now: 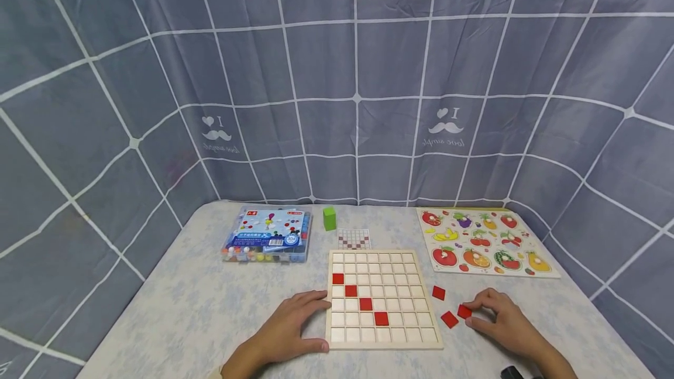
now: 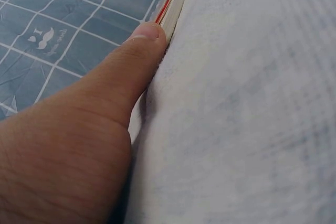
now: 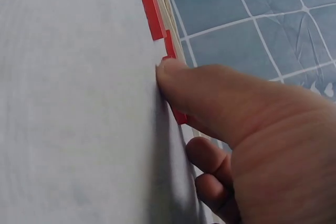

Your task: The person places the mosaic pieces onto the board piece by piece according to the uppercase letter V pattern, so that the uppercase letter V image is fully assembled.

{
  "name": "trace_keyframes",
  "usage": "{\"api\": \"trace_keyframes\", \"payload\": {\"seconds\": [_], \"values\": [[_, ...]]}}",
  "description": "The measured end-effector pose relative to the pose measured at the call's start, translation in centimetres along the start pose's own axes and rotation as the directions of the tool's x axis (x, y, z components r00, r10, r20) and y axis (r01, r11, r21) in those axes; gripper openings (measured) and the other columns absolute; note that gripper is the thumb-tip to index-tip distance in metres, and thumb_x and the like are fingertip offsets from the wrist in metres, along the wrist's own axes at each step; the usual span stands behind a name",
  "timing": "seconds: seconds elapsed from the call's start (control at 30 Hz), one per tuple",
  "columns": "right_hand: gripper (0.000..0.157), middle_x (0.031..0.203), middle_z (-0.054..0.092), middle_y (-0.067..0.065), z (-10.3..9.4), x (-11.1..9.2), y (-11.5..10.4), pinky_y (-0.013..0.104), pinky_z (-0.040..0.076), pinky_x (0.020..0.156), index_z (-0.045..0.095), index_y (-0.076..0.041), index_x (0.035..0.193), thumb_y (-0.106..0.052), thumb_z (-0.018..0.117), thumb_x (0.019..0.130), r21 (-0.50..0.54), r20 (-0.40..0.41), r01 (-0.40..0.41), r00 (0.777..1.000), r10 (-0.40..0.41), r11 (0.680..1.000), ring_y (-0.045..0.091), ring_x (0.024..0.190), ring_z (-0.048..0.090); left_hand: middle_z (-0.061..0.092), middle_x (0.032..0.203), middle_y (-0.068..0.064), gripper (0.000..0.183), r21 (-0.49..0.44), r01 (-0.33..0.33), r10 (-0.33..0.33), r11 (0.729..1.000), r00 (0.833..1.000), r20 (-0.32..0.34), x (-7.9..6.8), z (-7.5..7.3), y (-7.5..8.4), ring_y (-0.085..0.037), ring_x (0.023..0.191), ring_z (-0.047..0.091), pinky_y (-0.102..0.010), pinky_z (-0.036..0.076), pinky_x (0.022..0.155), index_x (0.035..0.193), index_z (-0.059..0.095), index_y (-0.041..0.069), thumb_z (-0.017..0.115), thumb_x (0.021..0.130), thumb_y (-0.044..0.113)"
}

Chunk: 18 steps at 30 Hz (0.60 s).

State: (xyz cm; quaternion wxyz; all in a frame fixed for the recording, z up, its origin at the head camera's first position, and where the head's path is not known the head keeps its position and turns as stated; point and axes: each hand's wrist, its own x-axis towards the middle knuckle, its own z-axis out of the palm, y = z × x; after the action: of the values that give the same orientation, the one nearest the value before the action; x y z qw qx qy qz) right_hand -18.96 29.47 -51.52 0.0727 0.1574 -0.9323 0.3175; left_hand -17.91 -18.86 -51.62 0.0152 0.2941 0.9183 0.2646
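A pale wooden grid board [image 1: 387, 335] lies on the table, with red square tiles in several of its cells, one of them a red tile [image 1: 365, 304] near the middle of a diagonal. My left hand [image 1: 286, 326] is at the board's left side, thumb and fingertips against its edge. The left wrist view shows the thumb [image 2: 131, 51] at the board's side. To the right of the board, my right hand [image 1: 500, 320] pinches a red square tile [image 1: 464, 312] between thumb and fingers. Two loose tiles lie close by, a nearer tile [image 1: 450, 319] and a farther tile [image 1: 439, 292].
Behind the board lies a small pattern card [image 1: 354, 238], with a green block [image 1: 329, 219] standing near it. A clear plastic case [image 1: 268, 235] of colourful pieces sits at the back left. A fruit puzzle board [image 1: 481, 243] is at the back right. A grid-patterned curtain [image 1: 389, 75] hangs behind the table.
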Motion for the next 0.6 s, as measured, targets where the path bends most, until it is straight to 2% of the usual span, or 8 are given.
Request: {"api": "trace_keyframes", "payload": {"seconds": [0.2,0.6], "values": [[0.022,0.091,0.058,-0.016,0.17,-0.04,-0.1,0.034,0.047,0.082,0.077,-0.024,0.097,-0.018,0.088,0.079,0.007,0.004,-0.039,0.999,0.039,0.999,0.009,0.091,0.052,0.045,0.153,0.005,0.075,0.001,-0.007,0.007,1.0,1.0,-0.001,-0.1,0.02,0.03,-0.025,0.139,0.041,-0.06,0.036,0.104,0.144,0.055,0.027,0.063,0.085,0.073],[0.024,0.089,0.059,-0.014,0.16,0.24,-0.34,0.029,0.049,0.082,0.078,-0.02,0.095,-0.01,0.089,0.076,0.037,-0.038,-0.027,0.999,0.029,0.999,0.006,0.088,0.056,0.045,0.153,0.006,0.075,0.004,-0.003,0.003,1.0,1.0,-0.006,-0.04,0.04,0.03,-0.025,0.14,0.041,-0.059,0.036,0.105,0.143,0.055,0.028,0.063,0.084,0.074]]}}
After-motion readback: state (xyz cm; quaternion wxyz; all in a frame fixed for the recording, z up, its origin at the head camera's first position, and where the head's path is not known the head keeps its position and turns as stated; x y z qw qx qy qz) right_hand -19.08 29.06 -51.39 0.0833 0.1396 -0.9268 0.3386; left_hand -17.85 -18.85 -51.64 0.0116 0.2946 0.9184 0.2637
